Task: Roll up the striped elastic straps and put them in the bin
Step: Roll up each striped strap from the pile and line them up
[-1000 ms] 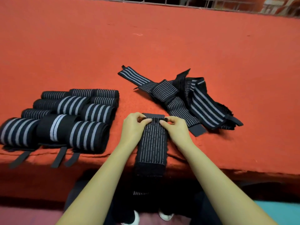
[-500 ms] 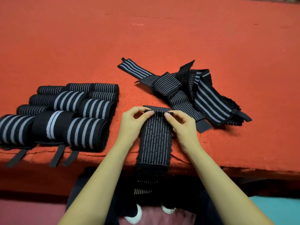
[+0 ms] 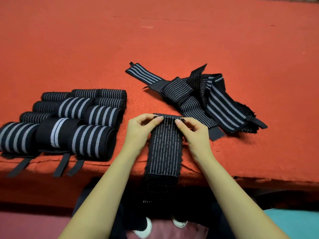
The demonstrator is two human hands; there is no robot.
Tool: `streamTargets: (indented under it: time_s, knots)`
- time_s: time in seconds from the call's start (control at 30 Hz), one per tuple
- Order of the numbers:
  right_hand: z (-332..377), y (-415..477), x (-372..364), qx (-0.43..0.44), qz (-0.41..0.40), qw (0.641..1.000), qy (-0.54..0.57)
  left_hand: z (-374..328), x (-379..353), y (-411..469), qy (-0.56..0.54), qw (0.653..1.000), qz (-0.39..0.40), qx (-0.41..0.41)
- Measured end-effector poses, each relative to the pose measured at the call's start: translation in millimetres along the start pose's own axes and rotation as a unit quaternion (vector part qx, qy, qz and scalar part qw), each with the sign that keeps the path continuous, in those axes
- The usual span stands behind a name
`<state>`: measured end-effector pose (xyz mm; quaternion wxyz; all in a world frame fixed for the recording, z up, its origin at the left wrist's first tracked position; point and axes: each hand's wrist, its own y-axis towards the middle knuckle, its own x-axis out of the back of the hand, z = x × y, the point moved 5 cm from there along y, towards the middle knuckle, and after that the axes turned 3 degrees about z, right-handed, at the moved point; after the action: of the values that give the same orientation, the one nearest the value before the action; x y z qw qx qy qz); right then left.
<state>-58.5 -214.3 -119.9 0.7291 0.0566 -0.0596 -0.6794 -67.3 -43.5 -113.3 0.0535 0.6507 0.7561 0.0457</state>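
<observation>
Pinching the strap (image 3: 164, 149) by its far corners, I curl my left hand (image 3: 139, 130) and right hand (image 3: 195, 133) onto it; item likely soft, light, springy.

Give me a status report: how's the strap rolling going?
Left hand, right hand pinching strap far end. Rolls left, loose pile right. Nothing in the way.

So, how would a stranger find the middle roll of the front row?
On the red table, look left to the rolled straps. In the row nearest the edge, take the middle roll. Its neighbours show several grey stripes; it has one broad band.
</observation>
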Motion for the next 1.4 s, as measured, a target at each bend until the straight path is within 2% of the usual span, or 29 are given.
streamTargets:
  time_s: [0.33,0.47,0.57,0.83,1.03,1.17,1.3,1.4]
  knots:
    - [2.2,1.7,3.3,0.049,-0.020,0.999,-0.008,1.9,-2.0,2.7,0.016,1.000,0.009,-0.021]
    - [-2.8,3.7,2.3,0.019,-0.021,0.999,0.019,6.5,-2.7,3.7,0.003,1.000,0.025,-0.002]
    - [-7.5,5.7,1.6,-0.002,-0.005,1.000,-0.001,3.9,-5.0,5.3,0.049,0.998,0.041,-0.030]
    - [-3.1,3.5,0.2,0.016,0.009,0.997,-0.073,2.5,-13.9,3.8,0.161,0.981,0.086,-0.070]
    - [-2.4,1.4,-8.3,-0.006,0.078,0.996,-0.047,2.5,-12.2,3.3,0.138,0.984,0.095,-0.059]
    - [2.4,0.6,-6.5,-0.005,0.049,0.999,-0.019,1.0,-14.5,1.4,0.131,0.985,0.094,-0.069]
    - [3.3,0.0,-0.9,-0.011,0.005,1.000,0.015,4.8,-10.6,1.3,0.024,0.996,0.086,-0.021]
    - [1.2,0.1,-2.5,-0.029,0.008,0.999,0.038,5.3,-11.2,1.4,0.015,0.995,0.094,-0.021]
